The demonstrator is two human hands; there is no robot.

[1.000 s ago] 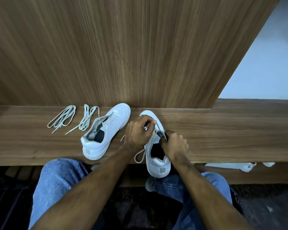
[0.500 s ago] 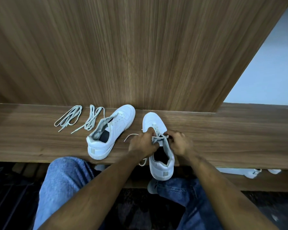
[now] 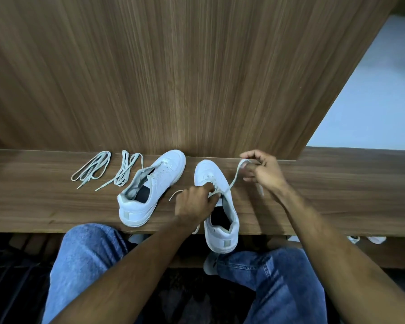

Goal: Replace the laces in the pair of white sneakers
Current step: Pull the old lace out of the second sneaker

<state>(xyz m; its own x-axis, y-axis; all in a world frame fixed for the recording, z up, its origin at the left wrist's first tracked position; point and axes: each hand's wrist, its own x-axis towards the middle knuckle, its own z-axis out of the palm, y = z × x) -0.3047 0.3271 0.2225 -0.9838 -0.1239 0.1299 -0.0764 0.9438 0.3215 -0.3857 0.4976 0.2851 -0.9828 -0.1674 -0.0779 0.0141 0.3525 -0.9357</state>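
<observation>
White sneaker (image 3: 222, 206) under left hand (image 3: 194, 203), which grips its eyelet area; right hand (image 3: 264, 170) pinches lace (image 3: 234, 181), drawn taut between hands. Step, likely: unlacing. Next: free following eyelet. Two laces (image 3: 108, 169) well left.

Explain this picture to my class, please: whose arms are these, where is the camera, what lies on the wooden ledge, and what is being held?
There is no machine here. The arms belong to a person wearing a camera on their head, so you look down as they do, over their own knees in blue jeans. On the wooden ledge stand two white sneakers. The left sneaker is not being handled. The left hand rests on the right sneaker at its eyelets, steadying it. The right hand pinches a lace that runs from that shoe and holds it out to the side. Two loose bundles of laces lie at the far left of the ledge. Whether those are the old or the new ones, the picture does not show.
</observation>
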